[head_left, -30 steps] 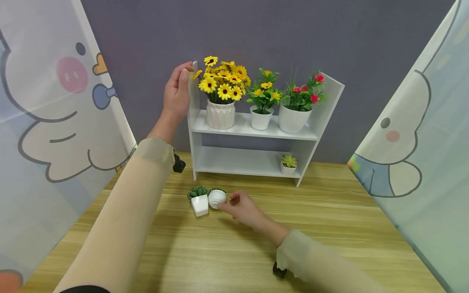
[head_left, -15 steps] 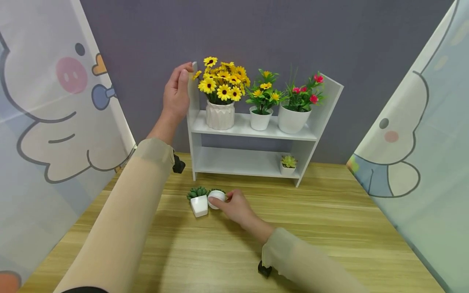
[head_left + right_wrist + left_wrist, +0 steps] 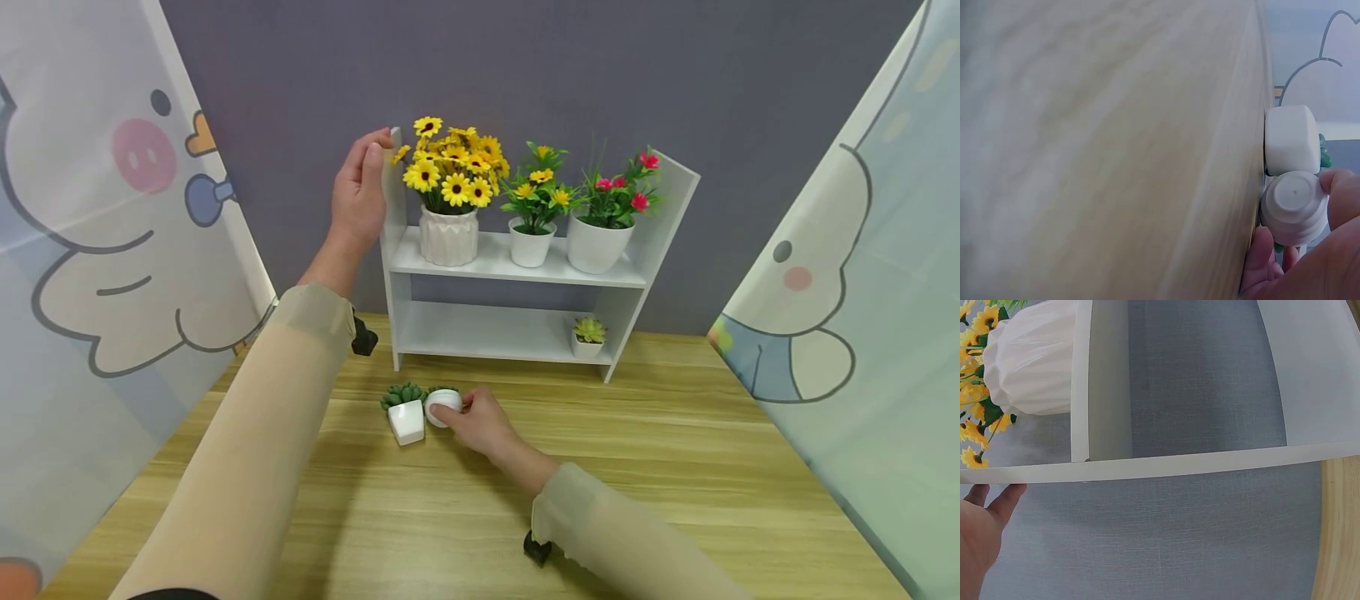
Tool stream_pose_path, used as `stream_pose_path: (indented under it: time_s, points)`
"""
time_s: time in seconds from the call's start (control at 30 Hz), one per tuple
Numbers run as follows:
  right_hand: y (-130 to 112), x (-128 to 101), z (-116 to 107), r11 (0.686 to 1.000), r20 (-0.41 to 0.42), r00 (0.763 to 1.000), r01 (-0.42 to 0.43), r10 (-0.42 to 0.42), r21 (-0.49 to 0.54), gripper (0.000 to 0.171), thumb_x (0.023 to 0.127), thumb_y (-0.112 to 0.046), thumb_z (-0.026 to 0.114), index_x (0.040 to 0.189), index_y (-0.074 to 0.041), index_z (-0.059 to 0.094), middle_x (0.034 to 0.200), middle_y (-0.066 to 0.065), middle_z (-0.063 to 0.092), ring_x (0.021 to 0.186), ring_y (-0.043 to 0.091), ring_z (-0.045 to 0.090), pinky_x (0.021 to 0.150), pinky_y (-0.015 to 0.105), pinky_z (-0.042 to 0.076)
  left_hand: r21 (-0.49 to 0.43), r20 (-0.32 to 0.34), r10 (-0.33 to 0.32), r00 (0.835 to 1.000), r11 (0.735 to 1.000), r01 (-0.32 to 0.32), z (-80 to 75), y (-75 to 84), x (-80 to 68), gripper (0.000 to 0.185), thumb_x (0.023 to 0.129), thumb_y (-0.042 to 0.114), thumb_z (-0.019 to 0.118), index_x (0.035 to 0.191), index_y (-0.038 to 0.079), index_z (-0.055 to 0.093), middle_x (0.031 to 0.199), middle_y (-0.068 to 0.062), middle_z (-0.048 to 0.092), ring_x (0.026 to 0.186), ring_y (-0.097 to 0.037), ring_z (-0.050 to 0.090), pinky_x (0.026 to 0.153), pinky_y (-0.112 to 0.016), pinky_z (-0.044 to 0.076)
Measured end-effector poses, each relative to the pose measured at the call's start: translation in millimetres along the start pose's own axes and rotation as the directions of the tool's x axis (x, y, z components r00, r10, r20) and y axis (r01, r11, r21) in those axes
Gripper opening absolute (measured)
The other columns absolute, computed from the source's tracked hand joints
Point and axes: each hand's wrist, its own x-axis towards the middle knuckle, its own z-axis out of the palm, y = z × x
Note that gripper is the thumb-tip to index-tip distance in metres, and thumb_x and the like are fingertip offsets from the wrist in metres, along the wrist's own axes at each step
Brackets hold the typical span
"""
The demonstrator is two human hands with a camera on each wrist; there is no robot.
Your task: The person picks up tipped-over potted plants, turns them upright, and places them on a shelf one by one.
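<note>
Gripping a small round white pot (image 3: 444,407) that lay tipped on its side on the desk (image 3: 675,467), the right hand (image 3: 480,422) had its thumb over the top and its fingers curled beneath. In the right wrist view the round pot (image 3: 1294,206) turned its flat base toward the camera, so its long axis ran roughly level along the desk, plant end pointing away from the hand. It touched a square white pot (image 3: 407,419) of green succulent standing just to its left, the pair near the front of the shelf unit (image 3: 517,262). The right hand was the nearer one by far.

The left hand (image 3: 362,193) was raised well apart from those pots, its relaxed fingers wrapped over the top edge of the shelf unit's left side panel, palm resting against it, beside the ribbed vase of yellow flowers (image 3: 448,193). On the same upper shelf stood a yellow-flowered pot (image 3: 532,225) and a pink-flowered pot (image 3: 600,229); a tiny succulent (image 3: 589,337) sat on the lower shelf, at its right end.
</note>
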Motion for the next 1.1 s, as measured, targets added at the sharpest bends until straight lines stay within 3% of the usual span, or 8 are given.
stream_pose_path:
  time_s: [0.47,0.73,1.1]
  points:
    - [3.8,0.6,-4.6,1.0,0.017,1.0,0.015,-0.015,0.007,0.067,0.094,-0.033,0.085,0.137,0.009,0.057,0.123,0.019,0.069,0.101,0.023,0.064,0.086,0.036,0.058,0.002,-0.002,-0.003,1.0,1.0,0.003,0.0,-0.5,0.5,0.042,0.119,0.042,0.039,0.141,0.015,0.062,0.168,0.011,0.053,0.157,-0.003,0.044,0.129,-0.023,0.033]
    - [6.1,0.7,-12.5,1.0,0.053,0.998,0.012,-0.013,0.016,0.061,0.09,-0.028,0.089,0.129,0.009,0.06,0.116,0.018,0.07,0.094,0.022,0.064,0.075,0.029,0.055,-0.008,-0.001,0.005,1.0,1.0,-0.005,-0.3,0.1,0.7,0.039,0.119,0.041,0.04,0.139,0.017,0.063,0.168,0.01,0.054,0.156,-0.003,0.045,0.129,-0.023,0.033]
    - [12.8,0.2,-18.3,0.999,0.078,0.996,0.045,-0.044,-0.006,0.059,0.088,-0.021,0.091,0.127,0.007,0.058,0.118,0.02,0.07,0.097,0.023,0.065,0.076,0.031,0.059,0.009,0.003,-0.007,1.0,1.0,0.007,-0.1,2.3,-0.5,0.042,0.119,0.043,0.039,0.142,0.015,0.062,0.168,0.012,0.052,0.157,-0.003,0.044,0.13,-0.024,0.033]
